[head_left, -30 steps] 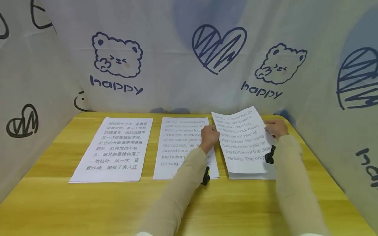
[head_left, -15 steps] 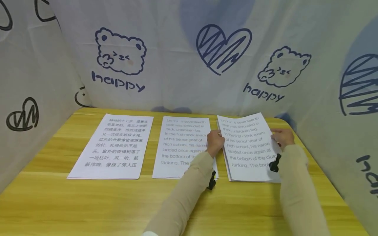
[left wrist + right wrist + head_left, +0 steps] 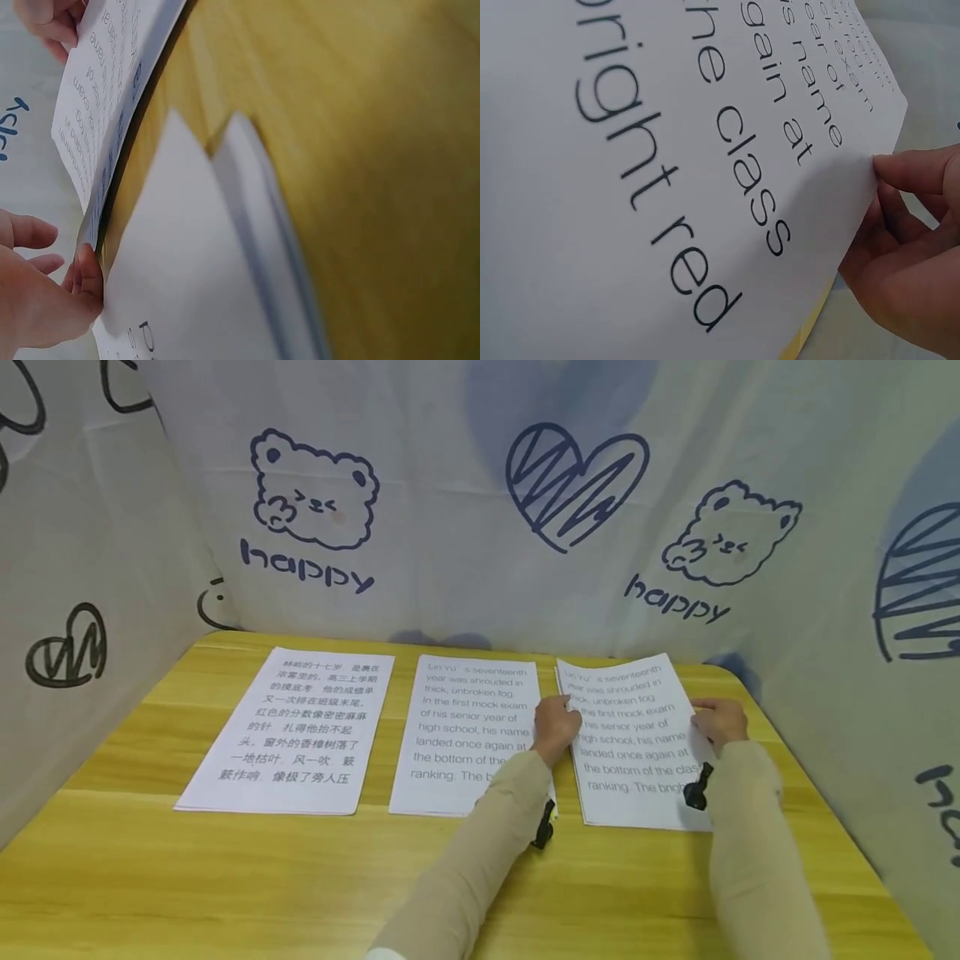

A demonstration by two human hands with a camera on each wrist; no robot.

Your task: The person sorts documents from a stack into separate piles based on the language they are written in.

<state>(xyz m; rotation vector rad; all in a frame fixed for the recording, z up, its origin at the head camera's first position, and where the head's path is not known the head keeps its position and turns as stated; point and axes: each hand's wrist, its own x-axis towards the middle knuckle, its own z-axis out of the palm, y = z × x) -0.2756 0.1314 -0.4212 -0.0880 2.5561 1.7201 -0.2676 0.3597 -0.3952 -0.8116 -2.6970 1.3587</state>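
Note:
In the head view, a printed sheet of paper [image 3: 630,752] with English text lies at the right, over another sheet whose edge peeks out at the left. My left hand [image 3: 557,727] grips its left edge, and my right hand [image 3: 722,722] pinches its right edge. The right wrist view shows the thumb of that hand [image 3: 915,247] on top of the paper [image 3: 705,150] and the other fingers curled beneath. Seen from the left wrist, the fingers of my left hand [image 3: 45,300] bend at the paper's edge. The sheet's upper corners curl upward.
A middle stack of English-printed paper [image 3: 465,735] lies close to my left forearm. Further left is a stack with Chinese text [image 3: 292,735]. All rest on a yellow wood-grain table [image 3: 262,885]. A white cloth [image 3: 442,485] with drawn bears and hearts hangs behind and at both sides.
The raised sheet has come down onto the paper under it, and its lower edge now lies near the table. Both hands have moved slightly toward me, still at its sides.

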